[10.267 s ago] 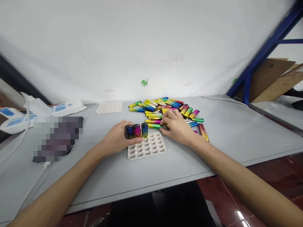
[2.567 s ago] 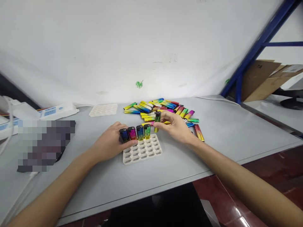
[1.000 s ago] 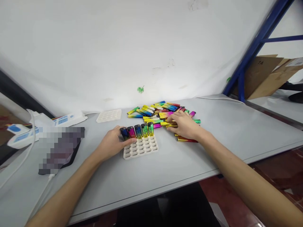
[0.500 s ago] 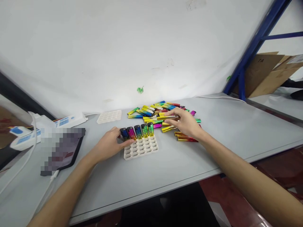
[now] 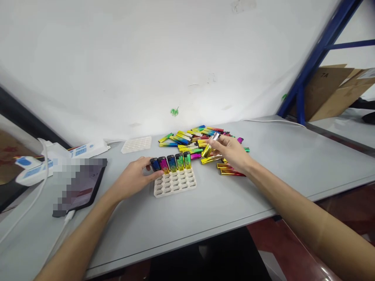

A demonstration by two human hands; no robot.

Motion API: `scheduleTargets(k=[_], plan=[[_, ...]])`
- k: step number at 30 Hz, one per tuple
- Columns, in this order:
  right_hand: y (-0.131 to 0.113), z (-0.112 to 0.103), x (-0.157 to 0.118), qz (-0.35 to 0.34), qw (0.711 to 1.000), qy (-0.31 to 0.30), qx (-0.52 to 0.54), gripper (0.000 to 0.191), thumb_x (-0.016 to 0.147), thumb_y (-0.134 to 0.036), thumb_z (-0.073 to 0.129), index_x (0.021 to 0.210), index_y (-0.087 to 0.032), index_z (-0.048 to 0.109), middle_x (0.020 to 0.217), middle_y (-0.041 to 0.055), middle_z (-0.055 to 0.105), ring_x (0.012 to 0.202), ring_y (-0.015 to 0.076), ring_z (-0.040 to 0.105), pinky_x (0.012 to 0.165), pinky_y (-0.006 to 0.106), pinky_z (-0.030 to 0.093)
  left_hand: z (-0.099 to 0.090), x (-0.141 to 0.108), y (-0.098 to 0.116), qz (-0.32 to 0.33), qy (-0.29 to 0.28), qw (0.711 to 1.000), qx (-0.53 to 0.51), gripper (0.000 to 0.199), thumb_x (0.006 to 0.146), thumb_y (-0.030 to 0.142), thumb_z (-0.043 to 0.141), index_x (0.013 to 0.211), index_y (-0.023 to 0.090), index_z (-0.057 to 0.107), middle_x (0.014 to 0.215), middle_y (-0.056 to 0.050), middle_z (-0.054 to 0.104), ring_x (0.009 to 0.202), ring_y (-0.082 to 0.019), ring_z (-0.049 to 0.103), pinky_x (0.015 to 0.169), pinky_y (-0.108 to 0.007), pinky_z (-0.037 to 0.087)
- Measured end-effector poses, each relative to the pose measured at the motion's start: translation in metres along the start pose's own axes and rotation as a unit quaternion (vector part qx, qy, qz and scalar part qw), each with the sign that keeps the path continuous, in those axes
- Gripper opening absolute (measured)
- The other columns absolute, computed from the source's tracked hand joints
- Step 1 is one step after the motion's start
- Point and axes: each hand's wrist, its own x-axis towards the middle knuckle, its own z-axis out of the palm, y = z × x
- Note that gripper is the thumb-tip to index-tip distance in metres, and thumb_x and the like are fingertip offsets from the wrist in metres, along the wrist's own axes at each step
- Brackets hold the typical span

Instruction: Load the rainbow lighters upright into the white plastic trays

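Left hand (image 5: 134,175): part-open at left end of tray (image 5: 175,191), grip unclear
Right hand (image 5: 230,151): pinching a tilted lighter (image 5: 207,150) at the pile (image 5: 184,139)
Room: wide bench (image 5: 164,222) strip between tray and near edge (image 5: 181,240)

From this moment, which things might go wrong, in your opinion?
The lighter is tilted in the right hand's fingers, so it might slip onto the loose lighters.

The left hand is right at the end of the row of upright lighters; a bump could knock them or shift the white tray.

A white cable, plugged into the dark device, lies near the left forearm, which might catch it.
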Motion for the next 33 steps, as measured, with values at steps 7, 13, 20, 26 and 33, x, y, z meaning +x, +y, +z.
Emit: scheduleTargets(k=[7, 13, 20, 26, 33], plan=[[-0.008, 0.006, -0.004, 0.039, 0.993, -0.038, 0.102, 0.036, 0.085, -0.058, 0.062, 0.099, -0.026, 0.053, 0.065, -0.0063, 0.050, 0.049, 0.0103, 0.046, 0.044, 0.024, 0.040, 0.000, -0.001, 0.005, 0.007, -0.021, 1.000, -0.005, 0.040, 0.085, 0.061, 0.055, 0.095, 0.024, 0.066, 0.087, -0.001, 0.066, 0.077, -0.021, 0.057, 0.067, -0.031, 0.043], [-0.006, 0.006, -0.003, 0.034, 0.995, -0.048, 0.086, 0.042, 0.091, -0.063, 0.049, 0.087, -0.022, 0.057, 0.057, -0.0069, 0.031, 0.047, 0.0079, 0.020, 0.043, 0.022, 0.015, 0.005, 0.000, 0.004, 0.000, -0.014, 1.000, 0.002, 0.039, 0.086, 0.060, 0.055, 0.097, 0.023, 0.066, 0.087, -0.002, 0.065, 0.075, -0.020, 0.054, 0.065, -0.031, 0.041], [-0.004, 0.006, -0.003, 0.092, 0.992, -0.042, 0.080, 0.056, 0.094, -0.063, 0.037, 0.056, -0.022, 0.035, 0.050, -0.0070, 0.015, 0.045, 0.0080, 0.009, 0.043, 0.025, 0.010, 0.005, 0.000, 0.006, -0.007, -0.021, 1.000, 0.004, 0.039, 0.087, 0.059, 0.054, 0.098, 0.024, 0.066, 0.087, -0.001, 0.064, 0.075, -0.020, 0.054, 0.065, -0.031, 0.040], [0.002, 0.007, -0.001, 0.111, 0.992, -0.041, 0.052, 0.051, 0.095, -0.049, 0.034, 0.051, -0.022, 0.033, 0.047, -0.0064, 0.015, 0.044, 0.0079, 0.006, 0.043, 0.025, 0.009, 0.003, -0.001, 0.007, -0.009, -0.024, 1.000, 0.006, 0.040, 0.086, 0.061, 0.054, 0.099, 0.024, 0.065, 0.089, -0.002, 0.065, 0.077, -0.021, 0.055, 0.066, -0.031, 0.042], [-0.001, 0.007, -0.002, 0.115, 0.990, -0.027, 0.079, 0.052, 0.095, -0.054, 0.036, 0.054, -0.022, 0.038, 0.048, -0.0069, 0.016, 0.044, 0.0078, 0.008, 0.044, 0.026, 0.009, -0.001, -0.003, 0.009, -0.016, -0.041, 0.999, -0.002, 0.041, 0.082, 0.062, 0.058, 0.097, 0.023, 0.064, 0.090, -0.003, 0.063, 0.077, -0.021, 0.057, 0.069, -0.031, 0.046]])
